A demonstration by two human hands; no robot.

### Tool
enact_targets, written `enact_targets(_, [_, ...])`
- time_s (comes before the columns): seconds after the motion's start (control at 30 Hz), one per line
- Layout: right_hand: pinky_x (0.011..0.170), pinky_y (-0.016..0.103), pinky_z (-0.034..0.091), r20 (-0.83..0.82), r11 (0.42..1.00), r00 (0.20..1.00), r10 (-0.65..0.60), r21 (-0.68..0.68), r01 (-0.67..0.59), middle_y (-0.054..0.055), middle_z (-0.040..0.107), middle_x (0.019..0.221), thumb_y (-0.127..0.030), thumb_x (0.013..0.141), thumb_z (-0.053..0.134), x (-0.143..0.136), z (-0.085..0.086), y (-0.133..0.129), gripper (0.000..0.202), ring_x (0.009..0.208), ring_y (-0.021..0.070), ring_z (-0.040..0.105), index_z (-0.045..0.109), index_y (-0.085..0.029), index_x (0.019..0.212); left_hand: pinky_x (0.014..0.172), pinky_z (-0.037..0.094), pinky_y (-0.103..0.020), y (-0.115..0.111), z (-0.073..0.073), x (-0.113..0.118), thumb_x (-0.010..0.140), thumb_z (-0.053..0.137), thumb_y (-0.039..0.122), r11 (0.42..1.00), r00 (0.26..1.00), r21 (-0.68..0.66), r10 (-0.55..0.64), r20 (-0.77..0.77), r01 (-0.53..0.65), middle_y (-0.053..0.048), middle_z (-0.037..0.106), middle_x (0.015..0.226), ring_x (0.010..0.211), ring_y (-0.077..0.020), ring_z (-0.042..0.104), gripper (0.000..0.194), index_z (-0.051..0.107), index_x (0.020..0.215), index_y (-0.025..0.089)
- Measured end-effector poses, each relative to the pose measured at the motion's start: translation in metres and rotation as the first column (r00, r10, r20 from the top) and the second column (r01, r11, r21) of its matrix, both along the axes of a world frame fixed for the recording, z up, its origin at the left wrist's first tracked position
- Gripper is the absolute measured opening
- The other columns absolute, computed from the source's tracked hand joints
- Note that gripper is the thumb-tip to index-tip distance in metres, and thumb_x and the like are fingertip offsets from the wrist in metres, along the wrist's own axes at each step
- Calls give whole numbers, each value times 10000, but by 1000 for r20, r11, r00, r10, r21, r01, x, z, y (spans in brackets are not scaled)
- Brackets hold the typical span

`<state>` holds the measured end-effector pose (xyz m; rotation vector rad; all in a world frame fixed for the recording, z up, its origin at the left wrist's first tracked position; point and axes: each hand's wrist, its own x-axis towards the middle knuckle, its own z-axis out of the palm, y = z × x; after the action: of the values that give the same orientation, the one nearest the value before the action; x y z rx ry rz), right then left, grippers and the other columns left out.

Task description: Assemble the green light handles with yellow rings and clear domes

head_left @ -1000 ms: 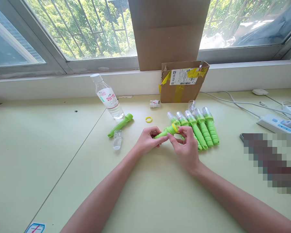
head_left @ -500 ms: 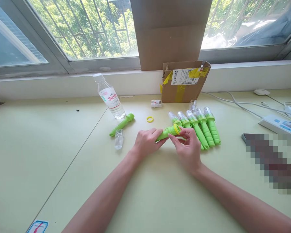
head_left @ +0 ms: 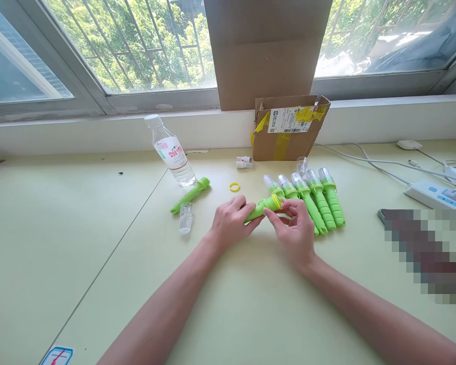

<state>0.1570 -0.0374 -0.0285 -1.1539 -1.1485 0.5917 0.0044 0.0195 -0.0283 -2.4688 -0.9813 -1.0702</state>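
My left hand (head_left: 230, 220) is wrapped around a green flashlight body (head_left: 257, 209), held tilted over the table with its threaded end to the right. A yellow ring (head_left: 277, 201) sits around that end. My right hand (head_left: 296, 230) pinches at the ring and rim with thumb and fingers; part of the ring is hidden behind them. To the left lie another green flashlight body (head_left: 192, 194) and a clear ribbed cap (head_left: 186, 219). A loose yellow ring (head_left: 234, 190) rests beyond my left hand. Several green flashlights with clear caps (head_left: 317, 200) lie side by side behind my right hand.
A clear water bottle (head_left: 172, 152) stands at the back left. Two small white parts (head_left: 244, 165) lie before a cardboard box (head_left: 285, 142). Another clear cap (head_left: 301, 166) is beside the box. Cables, a power strip (head_left: 437, 194) and a pixelated area with a phone-like edge occupy the right.
Almost nothing differs. Both hands keep their hold on the flashlight body and yellow ring; the whole view has shifted very slightly.
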Motion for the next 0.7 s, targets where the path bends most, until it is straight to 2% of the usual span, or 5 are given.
enact_targets(0.17, [651,317,607,7,1000,1000,16,-21,-16,-5,559,881,-355,763,715,3,0,2,305,778,156,641,470,-241,906,510,328,-242,-2,-1,1,871,554,399,1000,999,16,27,-30,-26,-21,546,707,609,-109,519,236,624,847,175])
enact_targets(0.3, [625,319,609,-4,997,998,68,-44,-68,4,574,910,-366,774,701,4,0,3,320,847,182,647,445,-249,927,550,384,-228,-2,-1,0,890,543,367,998,998,20,56,3,-56,-34,616,782,645,-109,587,225,616,987,178])
enact_targets(0.47, [644,350,616,-8,997,997,76,-14,-76,12,591,931,-375,786,683,3,-2,4,318,885,195,645,442,-256,955,514,359,-227,-1,-3,0,896,542,371,998,999,32,45,10,-45,-19,668,738,608,-102,614,221,604,1001,187])
enact_targets(0.7, [640,346,609,-9,996,997,73,-45,-74,8,585,930,-360,778,694,5,-2,6,320,878,195,642,447,-254,952,512,352,-236,-2,-4,0,906,522,339,1000,999,-2,12,-39,-12,-25,691,727,586,-118,618,215,601,1016,172])
